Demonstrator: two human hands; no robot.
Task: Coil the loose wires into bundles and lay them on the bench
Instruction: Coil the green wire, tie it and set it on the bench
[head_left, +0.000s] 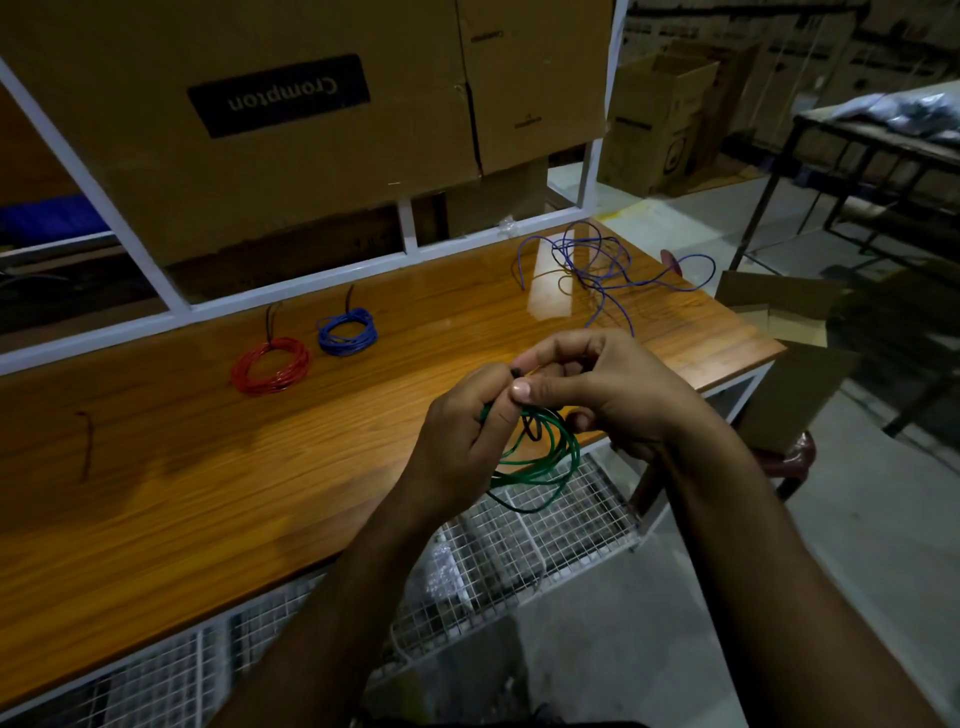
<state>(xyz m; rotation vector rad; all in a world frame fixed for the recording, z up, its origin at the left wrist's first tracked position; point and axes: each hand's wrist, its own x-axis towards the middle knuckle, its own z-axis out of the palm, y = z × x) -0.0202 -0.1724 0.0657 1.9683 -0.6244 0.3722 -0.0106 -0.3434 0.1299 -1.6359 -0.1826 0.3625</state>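
Note:
A coil of green wire (550, 457) hangs over the front edge of the wooden bench (156, 499), held between both hands. My left hand (462, 441) grips the top of the coil. My right hand (602, 389) pinches a short black tie at the same spot, thumb against my left fingers. A red bundle (270, 366) and a blue bundle (347, 331), each with a black tie sticking up, lie on the bench near its back. A loose blue-purple wire (592, 265) sprawls tangled at the bench's far right.
A short black tie (87, 441) lies on the bench at the left. A white frame (260, 301) with cardboard boxes (291, 104) stands behind the bench. A wire-mesh shelf (519, 551) sits below it. An open carton (779, 353) stands to the right.

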